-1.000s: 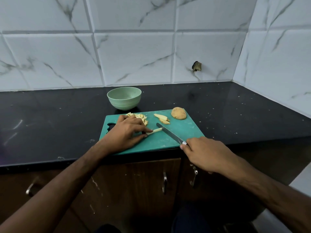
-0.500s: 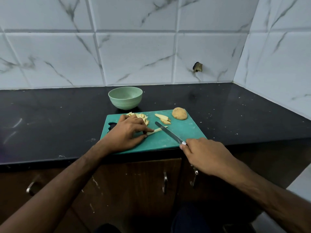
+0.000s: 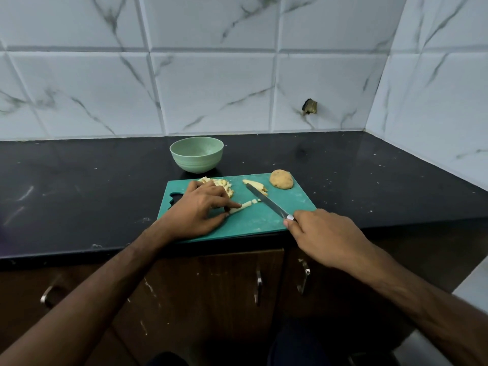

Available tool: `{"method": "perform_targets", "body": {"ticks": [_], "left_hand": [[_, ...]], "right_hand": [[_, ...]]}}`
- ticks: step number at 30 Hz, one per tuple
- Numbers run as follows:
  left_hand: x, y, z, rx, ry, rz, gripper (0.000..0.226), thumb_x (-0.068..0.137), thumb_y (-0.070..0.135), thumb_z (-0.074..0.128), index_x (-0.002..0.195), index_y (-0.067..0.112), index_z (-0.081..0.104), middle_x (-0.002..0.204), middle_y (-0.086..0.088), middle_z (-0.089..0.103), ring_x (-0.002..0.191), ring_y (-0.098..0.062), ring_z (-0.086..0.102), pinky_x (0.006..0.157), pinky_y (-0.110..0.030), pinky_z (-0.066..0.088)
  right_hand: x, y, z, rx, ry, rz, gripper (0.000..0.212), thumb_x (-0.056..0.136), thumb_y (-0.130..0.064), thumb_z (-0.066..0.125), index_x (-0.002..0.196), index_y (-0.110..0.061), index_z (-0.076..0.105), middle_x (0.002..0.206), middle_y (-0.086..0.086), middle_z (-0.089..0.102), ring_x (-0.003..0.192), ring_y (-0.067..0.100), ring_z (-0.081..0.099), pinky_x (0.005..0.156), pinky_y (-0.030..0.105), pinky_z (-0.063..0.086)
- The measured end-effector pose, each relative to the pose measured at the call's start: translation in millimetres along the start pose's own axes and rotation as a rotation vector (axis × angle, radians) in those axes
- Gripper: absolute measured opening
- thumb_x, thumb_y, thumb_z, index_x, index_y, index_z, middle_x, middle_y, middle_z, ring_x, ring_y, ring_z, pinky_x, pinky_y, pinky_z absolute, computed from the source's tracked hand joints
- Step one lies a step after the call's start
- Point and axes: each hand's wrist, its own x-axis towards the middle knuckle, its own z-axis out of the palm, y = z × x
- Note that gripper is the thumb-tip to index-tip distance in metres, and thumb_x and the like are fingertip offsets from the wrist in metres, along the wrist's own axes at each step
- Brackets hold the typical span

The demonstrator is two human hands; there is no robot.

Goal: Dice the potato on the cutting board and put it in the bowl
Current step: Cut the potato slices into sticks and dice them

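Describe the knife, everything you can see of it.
The knife has a long, narrow, shiny blade that looks like steel, with a pale band where blade meets handle. The right hand grips the handle, which is hidden. The blade runs diagonally up and left over the green cutting board, its tip by the potato slices, just right of the potato strip pinned by the left hand.

One bowl (image 3: 196,154), one cutting board (image 3: 253,223), one knife (image 3: 266,200), two hands.
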Motion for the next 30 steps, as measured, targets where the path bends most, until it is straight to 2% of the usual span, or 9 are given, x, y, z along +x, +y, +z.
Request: {"method": "perform_targets", "body": {"ticks": [10, 19, 24, 30], "left_hand": [[-0.3, -1.0, 0.8, -0.002, -0.025, -0.022, 0.038, 0.095, 0.046, 0.046, 0.123, 0.036, 0.07, 0.094, 0.019, 0.058, 0.097, -0.006, 0.053, 0.082, -0.042, 0.037], [-0.1, -0.6, -0.7, -0.009, -0.018, -0.021, 0.039, 0.094, 0.045, 0.046, 0.122, 0.034, 0.071, 0.096, 0.017, 0.06, 0.098, -0.005, 0.052, 0.082, -0.041, 0.036], [0.1, 0.1, 0.7, -0.003, -0.015, -0.026, 0.035, 0.094, 0.045, 0.048, 0.118, 0.036, 0.073, 0.095, 0.017, 0.06, 0.097, -0.008, 0.055, 0.081, -0.044, 0.037], [-0.7, -0.5, -0.2, -0.007, -0.027, -0.039, 0.034, 0.094, 0.047, 0.047, 0.114, 0.039, 0.073, 0.097, 0.017, 0.062, 0.099, -0.007, 0.054, 0.085, -0.046, 0.038]], "right_hand": [[-8.4, -5.9, 12.7, -0.029, -0.011, -0.032, 0.039, 0.108, -0.051, 0.025, 0.091, -0.026, 0.05, 0.077, -0.008, 0.052, 0.066, 0.007, 0.051, 0.059, 0.032, 0.038], [-4.4, -5.7, 1.7, 0.002, -0.007, -0.044, 0.038, 0.108, -0.052, 0.026, 0.092, -0.028, 0.051, 0.08, -0.007, 0.056, 0.07, 0.01, 0.057, 0.065, 0.032, 0.049], [-6.7, -10.0, 15.0, -0.009, 0.001, -0.058, 0.04, 0.108, -0.051, 0.026, 0.093, -0.026, 0.053, 0.076, -0.007, 0.056, 0.067, 0.009, 0.056, 0.056, 0.028, 0.038], [-2.9, -10.3, 7.8, -0.007, -0.052, -0.057, 0.036, 0.108, -0.05, 0.028, 0.09, -0.027, 0.049, 0.08, -0.008, 0.053, 0.072, 0.008, 0.055, 0.062, 0.032, 0.04]]}}
